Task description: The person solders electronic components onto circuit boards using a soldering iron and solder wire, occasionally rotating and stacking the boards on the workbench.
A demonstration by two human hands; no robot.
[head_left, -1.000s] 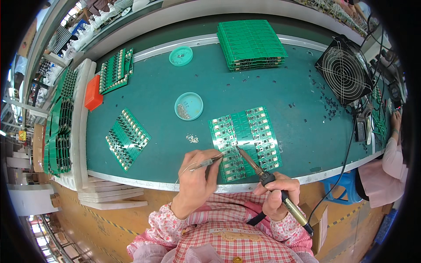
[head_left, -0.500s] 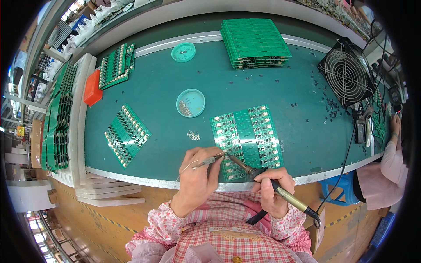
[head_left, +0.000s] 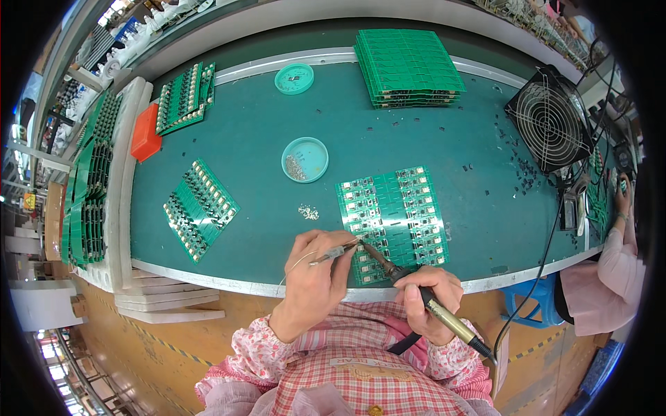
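A green circuit board panel (head_left: 393,223) with two columns of small parts lies on the bench in front of me. My left hand (head_left: 311,272) is closed around a pair of tweezers (head_left: 326,256), and a thin strand of solder wire (head_left: 294,266) loops out beside its fingers. In my right hand (head_left: 431,302) is a soldering iron (head_left: 444,315), gripped by its handle. The iron's tip and the tweezers' points meet at the panel's left column of parts; the exact contact is too small to make out.
Two teal dishes (head_left: 305,179) (head_left: 294,93) and a pile of tiny parts (head_left: 309,212) are nearby. Another panel (head_left: 202,210) lies left, a red box (head_left: 146,142) beyond it. Stacked boards (head_left: 409,66) stand at the back, a fan (head_left: 548,119) at right. Someone's arm (head_left: 624,215) shows far right.
Both hands hold nearly the same place at the panel's left column. The soldering iron's handle has shifted slightly left; the view itself has moved a little.
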